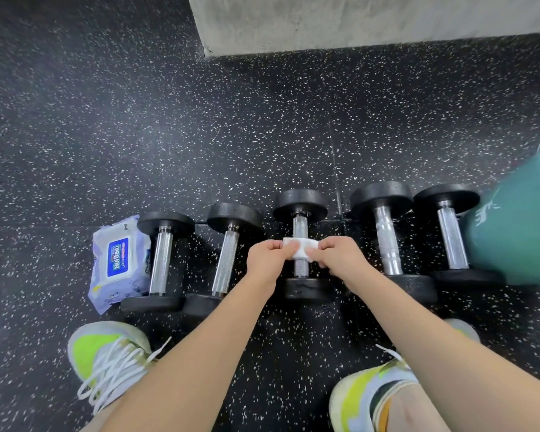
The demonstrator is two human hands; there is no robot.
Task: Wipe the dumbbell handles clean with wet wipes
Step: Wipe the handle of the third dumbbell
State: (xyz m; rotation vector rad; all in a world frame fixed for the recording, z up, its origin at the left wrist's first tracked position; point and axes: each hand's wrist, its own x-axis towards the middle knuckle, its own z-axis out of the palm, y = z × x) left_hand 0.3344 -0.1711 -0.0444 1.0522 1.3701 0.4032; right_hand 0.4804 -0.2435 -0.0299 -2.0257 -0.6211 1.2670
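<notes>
Several black dumbbells with knurled steel handles lie in a row on the speckled rubber floor. Over the handle of the middle dumbbell point(301, 269), my left hand point(267, 260) and my right hand point(337, 257) each pinch one end of a folded white wet wipe point(300, 249). The wipe lies across the upper part of that handle and hides it there. To the left lie two dumbbells point(161, 263) point(226, 260), to the right two more point(387, 244) point(452, 238). A purple pack of wet wipes point(117, 260) leans against the leftmost dumbbell.
A green bucket point(518, 226) stands at the right edge, touching the rightmost dumbbell. A grey concrete block point(356, 20) rises at the back. My two shoes point(106, 357) point(368, 397) stand just in front of the row.
</notes>
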